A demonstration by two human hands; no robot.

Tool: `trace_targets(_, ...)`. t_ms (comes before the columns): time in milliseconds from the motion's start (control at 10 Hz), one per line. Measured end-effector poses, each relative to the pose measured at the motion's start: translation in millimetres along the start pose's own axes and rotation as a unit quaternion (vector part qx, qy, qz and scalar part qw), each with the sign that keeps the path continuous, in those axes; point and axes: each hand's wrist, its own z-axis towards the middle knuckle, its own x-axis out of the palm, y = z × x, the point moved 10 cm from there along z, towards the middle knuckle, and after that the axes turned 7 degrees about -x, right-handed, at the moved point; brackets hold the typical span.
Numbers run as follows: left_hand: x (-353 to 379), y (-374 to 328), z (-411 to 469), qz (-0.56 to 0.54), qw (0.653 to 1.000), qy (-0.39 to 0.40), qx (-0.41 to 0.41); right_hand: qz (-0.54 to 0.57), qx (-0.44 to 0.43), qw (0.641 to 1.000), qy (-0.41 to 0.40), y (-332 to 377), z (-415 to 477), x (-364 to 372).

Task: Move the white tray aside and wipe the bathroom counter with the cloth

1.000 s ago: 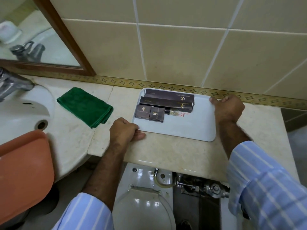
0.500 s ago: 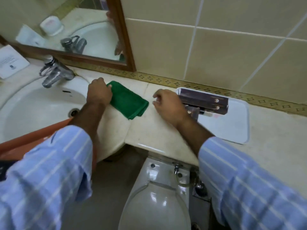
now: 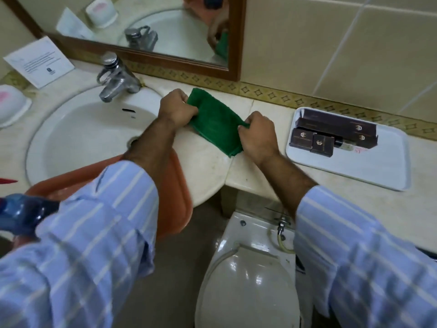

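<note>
The green cloth (image 3: 216, 121) was gripped at both ends, the left hand (image 3: 177, 107) bunched on its far corner and the right hand (image 3: 256, 132) pinched shut on the near edge, right by the sink (image 3: 78, 136) on the counter (image 3: 238, 174). Biggest risk, probably: a wide sweep to the right could've bumped the white tray (image 3: 369, 166), since it was parked well apart but on the same counter. The dark boxes (image 3: 331, 133) stacked loosely in it might've been knocked over. An orange basin (image 3: 176, 197) was wedged at the sink's front edge too, contents not visible, so it could've been nudged off.
</note>
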Motion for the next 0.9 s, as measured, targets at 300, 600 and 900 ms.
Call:
trace_targets(300, -111.3, 33.6, -92.1, -0.139, 0.984, -0.067, 0.084, 0.275, 0.014, 0.958, 0.083, 80.7, -138.1, 5.7)
trace_targets(600, -81.5, 109.5, -110.8, 0.096, 0.992, -0.069, 0.043, -0.063, -0.103, 0.978, 0.172, 105.5, -188.6, 93.1)
trace_targets(900, -60.5, 50.2, -145.7, 0.290, 0.948, -0.001, 0.132, -0.236, -0.186, 0.938, 0.171, 85.9, -164.4, 5.3)
